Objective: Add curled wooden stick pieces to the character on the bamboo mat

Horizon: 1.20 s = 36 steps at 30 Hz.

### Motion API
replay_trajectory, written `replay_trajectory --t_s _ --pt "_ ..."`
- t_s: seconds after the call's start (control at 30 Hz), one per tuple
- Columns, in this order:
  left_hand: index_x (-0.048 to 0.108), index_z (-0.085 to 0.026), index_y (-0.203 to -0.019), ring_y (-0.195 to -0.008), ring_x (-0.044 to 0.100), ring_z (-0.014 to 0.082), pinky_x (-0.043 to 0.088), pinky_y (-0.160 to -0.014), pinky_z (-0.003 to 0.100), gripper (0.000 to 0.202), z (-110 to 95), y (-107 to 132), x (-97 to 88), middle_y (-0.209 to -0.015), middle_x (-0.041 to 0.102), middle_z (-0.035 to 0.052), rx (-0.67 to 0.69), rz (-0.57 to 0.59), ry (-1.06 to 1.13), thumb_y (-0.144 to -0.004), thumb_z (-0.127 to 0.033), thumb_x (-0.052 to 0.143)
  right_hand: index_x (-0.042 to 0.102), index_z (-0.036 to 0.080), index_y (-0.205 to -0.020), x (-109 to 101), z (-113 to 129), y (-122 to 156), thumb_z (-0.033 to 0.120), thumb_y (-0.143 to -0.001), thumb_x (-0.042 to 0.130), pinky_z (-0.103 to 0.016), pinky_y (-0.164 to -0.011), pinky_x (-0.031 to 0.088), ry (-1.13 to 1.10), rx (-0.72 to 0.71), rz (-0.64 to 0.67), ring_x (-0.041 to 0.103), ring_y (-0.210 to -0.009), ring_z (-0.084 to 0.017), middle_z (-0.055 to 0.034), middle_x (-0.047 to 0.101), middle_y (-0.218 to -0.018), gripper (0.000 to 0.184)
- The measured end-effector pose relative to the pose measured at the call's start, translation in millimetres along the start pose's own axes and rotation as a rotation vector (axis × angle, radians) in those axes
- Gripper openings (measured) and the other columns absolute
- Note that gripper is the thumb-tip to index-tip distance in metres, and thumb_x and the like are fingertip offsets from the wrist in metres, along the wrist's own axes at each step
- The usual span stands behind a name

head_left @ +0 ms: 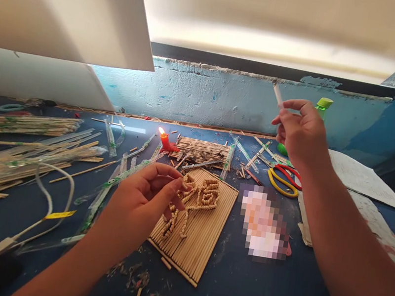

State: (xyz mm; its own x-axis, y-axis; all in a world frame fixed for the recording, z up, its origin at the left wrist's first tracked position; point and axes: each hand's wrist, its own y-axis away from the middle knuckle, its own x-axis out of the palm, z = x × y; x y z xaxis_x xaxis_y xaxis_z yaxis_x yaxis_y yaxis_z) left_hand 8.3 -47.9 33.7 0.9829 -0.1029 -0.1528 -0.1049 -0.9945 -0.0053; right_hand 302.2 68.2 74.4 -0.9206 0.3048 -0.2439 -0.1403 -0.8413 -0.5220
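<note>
While right hand [303, 132] pinches stick [277, 93] aloft, well above and right of candle [165, 140], and left hand [149, 193] hovers half-curled, grasping nothing visible, over beadwork [200, 196] on mat [195, 240]: best to keep stick steady, lower gently, avoid flame and bottle [323, 107].

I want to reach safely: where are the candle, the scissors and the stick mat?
candle [164, 140]: head view, on its red body under the flame.
scissors [284, 178]: head view, on the yellow and red handles.
stick mat [201, 238]: head view, on its bare right half.
</note>
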Motion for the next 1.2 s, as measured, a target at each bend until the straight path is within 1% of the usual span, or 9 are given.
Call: replay_trajectory --t_s 0.1,0.27,0.43,0.53,0.67,0.77,0.9,1.07,1.2 --pt "0.059 -0.018 -0.098 -0.065 0.069 0.0157 0.053 -0.051 0.022 0.023 -1.2 -1.1 -2.2 -0.081 0.071 0.0031 0.019 -0.024 -0.014 -0.086 -0.035 0.069 0.054 0.024 -0.104 11.7 -4.6 5.5 0.031 -0.09 0.056 -0.028 -0.05 0.038 0.082 0.014 0.087 0.045 -0.053 -0.01 -0.0021 0.064 -0.083 0.015" --pt "0.061 -0.019 -0.1 -0.065 0.068 0.0148 0.052 -0.05 0.021 0.023 -2.3 -1.2 -5.6 -0.083 0.072 0.0031 0.045 -0.044 -0.023 -0.085 -0.034 0.07 0.056 0.024 -0.111 30.0 -6.5 17.5 0.032 -0.094 0.048 -0.029 -0.053 0.038 0.262 -0.05 0.243 0.048 -0.057 -0.012 -0.0027 0.067 -0.088 0.02" --pt "0.063 -0.02 -0.099 -0.063 0.066 0.0131 0.05 -0.05 0.02 0.019 -7.3 3.5 -5.5 -0.08 0.071 0.0019 0.096 -0.067 -0.032 -0.086 -0.032 0.069 0.061 0.022 -0.11 44.8 -3.3 30.0 0.033 -0.095 0.048 -0.03 -0.061 0.041 0.376 -0.118 0.324 0.056 -0.067 -0.014 -0.0036 0.069 -0.089 0.023" --pt "0.063 -0.02 -0.098 -0.064 0.065 0.0129 0.05 -0.052 0.021 0.016 -10.3 7.5 -2.9 -0.08 0.071 0.0012 0.101 -0.046 -0.069 -0.087 -0.031 0.068 0.06 0.02 -0.11 59.6 0.1 33.1 0.032 -0.094 0.048 -0.029 -0.062 0.04 0.412 -0.124 0.362 0.055 -0.067 -0.015 -0.004 0.068 -0.086 0.023" --pt "0.064 -0.021 -0.098 -0.067 0.066 0.0154 0.052 -0.057 0.025 0.015 -8.6 10.3 1.3 -0.08 0.071 0.0017 0.084 -0.011 -0.111 -0.088 -0.033 0.065 0.057 0.02 -0.108 86.5 7.8 28.7 0.03 -0.095 0.044 -0.029 -0.063 0.038 0.459 -0.172 0.45 0.052 -0.064 -0.015 -0.0028 0.065 -0.078 0.021" --pt "0.064 -0.022 -0.099 -0.072 0.066 0.0171 0.052 -0.061 0.027 0.015 -2.8 11.5 4.6 -0.082 0.071 0.0022 0.111 0.011 -0.181 -0.09 -0.033 0.061 0.056 0.02 -0.106 107.9 13.0 23.2 0.027 -0.094 0.044 -0.029 -0.065 0.039 0.482 -0.226 0.522 0.054 -0.068 -0.015 -0.004 0.067 -0.084 0.019" --pt "0.065 -0.023 -0.1 -0.069 0.064 0.0162 0.05 -0.063 0.029 0.014 4.2 15.5 10.9 -0.082 0.071 0.0014 0.194 0.073 -0.336 -0.091 -0.029 0.057 0.057 0.02 -0.105 131.9 15.3 20.3 0.025 -0.094 0.042 -0.029 -0.068 0.039 0.501 -0.293 0.609 0.057 -0.073 -0.016 -0.0062 0.069 -0.092 0.019" --pt "0.067 -0.023 -0.102 -0.078 0.067 0.0188 0.051 -0.071 0.031 0.017 4.7 20.1 15.2 -0.091 0.073 0.0031 0.251 0.133 -0.417 -0.092 -0.025 0.053 0.058 0.019 -0.107 152.4 11.9 15.6 0.023 -0.095 0.041 -0.031 -0.072 0.04 0.547 -0.339 0.633 0.058 -0.078 -0.019 -0.0087 0.069 -0.096 0.022" --pt "0.068 -0.023 -0.099 -0.079 0.066 0.0182 0.051 -0.073 0.032 0.016 1.4 19.1 12.5 -0.092 0.073 0.0021 0.277 0.118 -0.427 -0.092 -0.025 0.054 0.06 0.019 -0.107 162.1 8.6 5.6 0.021 -0.095 0.042 -0.032 -0.077 0.04 0.57 -0.348 0.628 0.06 -0.085 -0.021 -0.0099 0.07 -0.102 0.022"
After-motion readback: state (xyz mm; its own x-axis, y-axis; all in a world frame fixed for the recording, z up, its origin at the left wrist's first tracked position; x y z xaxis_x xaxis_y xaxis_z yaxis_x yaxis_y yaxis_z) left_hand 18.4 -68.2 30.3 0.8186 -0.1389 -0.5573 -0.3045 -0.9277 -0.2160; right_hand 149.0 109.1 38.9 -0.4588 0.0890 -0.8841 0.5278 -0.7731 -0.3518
